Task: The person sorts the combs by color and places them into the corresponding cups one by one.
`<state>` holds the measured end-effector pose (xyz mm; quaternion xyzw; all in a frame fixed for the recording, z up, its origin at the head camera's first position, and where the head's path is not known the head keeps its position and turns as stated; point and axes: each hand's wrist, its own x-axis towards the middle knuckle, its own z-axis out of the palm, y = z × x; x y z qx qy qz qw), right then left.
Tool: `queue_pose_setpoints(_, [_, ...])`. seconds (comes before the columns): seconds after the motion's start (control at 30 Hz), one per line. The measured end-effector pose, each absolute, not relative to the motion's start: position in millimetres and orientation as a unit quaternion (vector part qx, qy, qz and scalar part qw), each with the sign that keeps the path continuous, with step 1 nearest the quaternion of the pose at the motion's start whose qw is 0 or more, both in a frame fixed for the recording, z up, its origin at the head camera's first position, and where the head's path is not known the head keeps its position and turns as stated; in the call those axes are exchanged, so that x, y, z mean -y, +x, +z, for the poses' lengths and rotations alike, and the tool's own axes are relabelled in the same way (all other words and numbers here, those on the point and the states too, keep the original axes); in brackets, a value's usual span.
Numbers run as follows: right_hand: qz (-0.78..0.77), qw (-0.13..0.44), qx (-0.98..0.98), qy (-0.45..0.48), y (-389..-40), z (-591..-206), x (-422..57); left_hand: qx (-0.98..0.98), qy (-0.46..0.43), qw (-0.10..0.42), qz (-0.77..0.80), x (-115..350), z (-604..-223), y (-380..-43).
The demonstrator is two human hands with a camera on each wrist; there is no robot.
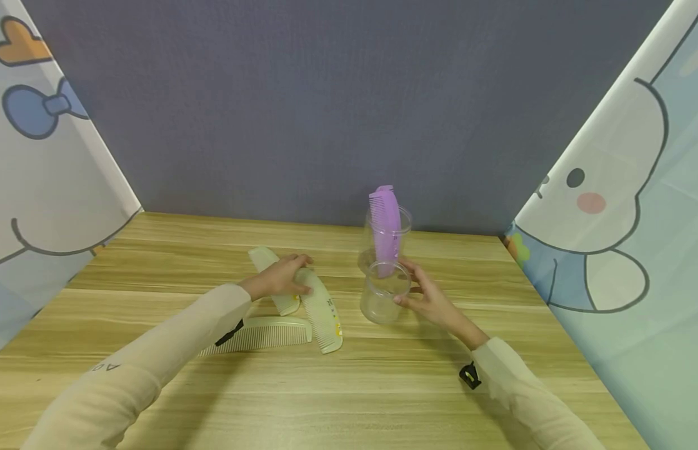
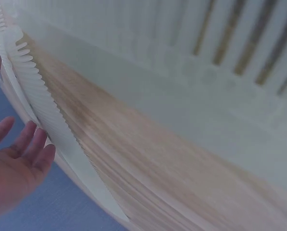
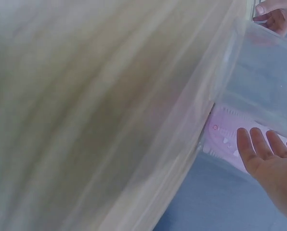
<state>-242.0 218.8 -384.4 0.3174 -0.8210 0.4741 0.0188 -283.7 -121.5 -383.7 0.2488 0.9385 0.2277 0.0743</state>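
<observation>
Where the left hand [image 1: 278, 277] crosses, a comb [image 1: 263, 257] is hidden.

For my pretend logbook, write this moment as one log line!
left hand: at pale comb; right hand: at near clear cup; far clear cup: purple comb inside

On the wooden table [image 1: 354, 400], three pale combs [image 1: 272, 333] lie around the left hand [image 1: 278, 277]. Two clear cups [image 1: 377, 309] stand near the right hand [image 1: 430, 303].

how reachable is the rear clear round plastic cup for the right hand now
Probably yes: the rear cup has its right rim free, just beyond the right hand, though the nearer clear round plastic cup stands before it.
</observation>
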Motion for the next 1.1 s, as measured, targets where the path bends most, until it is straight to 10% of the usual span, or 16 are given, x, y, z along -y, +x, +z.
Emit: queue_pose_setpoints(1.1, [0.483,0.009,0.823,0.298,-236.5,-384.2,-216.9,-0.913,0.267,0.074,0.3,127.1,-381.3,-290.4])
